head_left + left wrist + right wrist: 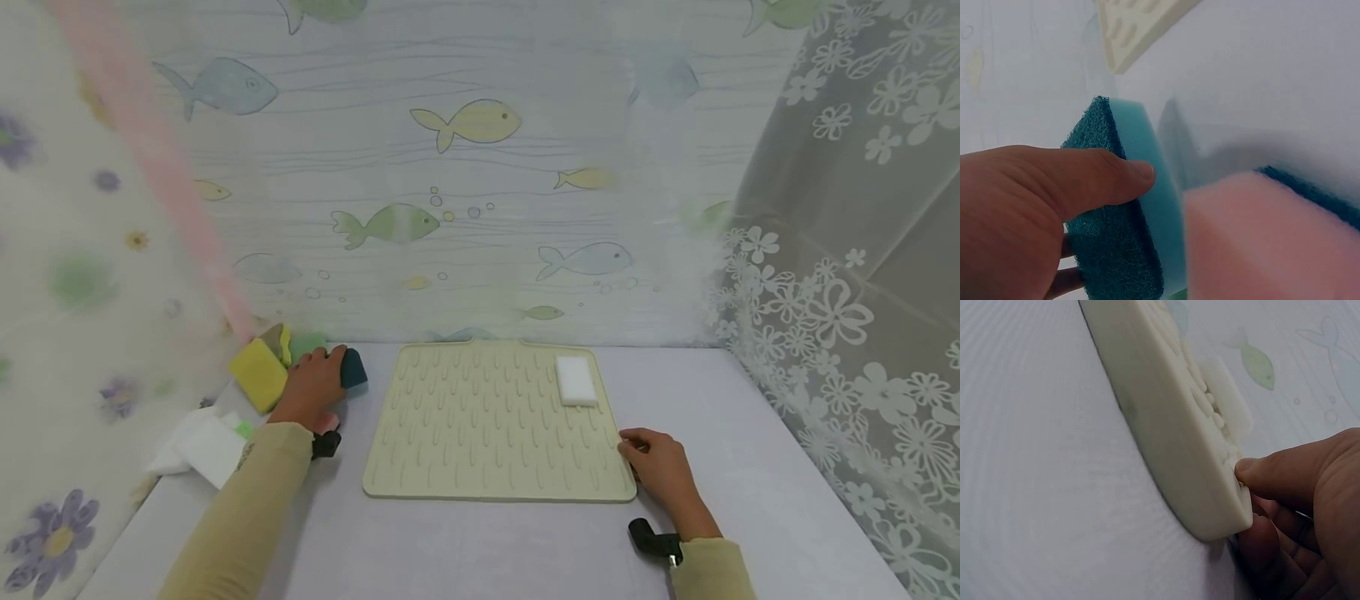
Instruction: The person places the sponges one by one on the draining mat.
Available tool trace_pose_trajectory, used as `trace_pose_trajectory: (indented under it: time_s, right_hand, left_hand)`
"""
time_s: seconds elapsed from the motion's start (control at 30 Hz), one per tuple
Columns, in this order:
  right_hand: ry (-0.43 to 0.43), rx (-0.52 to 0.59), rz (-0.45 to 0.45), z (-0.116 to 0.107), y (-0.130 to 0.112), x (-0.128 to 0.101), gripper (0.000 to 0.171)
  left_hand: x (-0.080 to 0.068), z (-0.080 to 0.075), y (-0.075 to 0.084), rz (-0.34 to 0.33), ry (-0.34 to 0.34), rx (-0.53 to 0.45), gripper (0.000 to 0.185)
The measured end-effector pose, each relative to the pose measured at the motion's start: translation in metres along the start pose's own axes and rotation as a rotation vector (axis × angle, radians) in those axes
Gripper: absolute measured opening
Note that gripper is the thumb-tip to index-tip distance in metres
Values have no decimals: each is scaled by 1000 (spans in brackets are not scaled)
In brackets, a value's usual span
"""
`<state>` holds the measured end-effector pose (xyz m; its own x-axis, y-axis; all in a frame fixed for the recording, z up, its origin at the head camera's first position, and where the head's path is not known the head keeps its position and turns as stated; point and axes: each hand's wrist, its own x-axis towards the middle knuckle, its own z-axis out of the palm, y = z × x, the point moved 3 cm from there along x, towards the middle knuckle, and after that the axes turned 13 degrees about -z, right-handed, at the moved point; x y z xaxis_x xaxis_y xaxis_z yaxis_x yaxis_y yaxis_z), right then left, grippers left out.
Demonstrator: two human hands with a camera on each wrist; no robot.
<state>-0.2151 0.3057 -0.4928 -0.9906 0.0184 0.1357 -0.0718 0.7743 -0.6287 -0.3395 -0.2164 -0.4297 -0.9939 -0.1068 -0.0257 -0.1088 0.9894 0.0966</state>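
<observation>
My left hand [311, 387] grips a blue sponge [1147, 162] with a dark teal scouring side, at the left of the table. The thumb lies across the scouring layer onto the foam. A pink sponge [1260, 244] with a dark scouring layer is close beside it in the left wrist view. My right hand [660, 467] pinches the right edge of a cream drying mat [487, 450], thumb on top near the front corner. The mat has raised ridges and lies flat. On its back right part lies a white sponge block [576, 382].
Left of my left hand stands a yellow sponge [259, 375], with a green item [307, 342] behind. White packets [213, 446] lie at the table's left edge. Curtains with fish and flowers close off the back and sides of the white table [480, 550].
</observation>
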Motion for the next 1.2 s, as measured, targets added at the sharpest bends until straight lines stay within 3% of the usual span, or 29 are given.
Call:
trace_pose_trajectory:
  time_s: [0.33,0.8,1.2]
  right_hand:
    - [-4,-7,-12,-1,-1,-1,34]
    - [-19,0,-1,-3,-1,0,34]
    - [-15,0,-6,-3,-1,-1,34]
  left_hand:
    - [-6,-11,15,-29,-19,-5,72]
    - [-22,-33,41,-15,-29,15,74]
    - [-29,-32,56,-91,-122,-29,82]
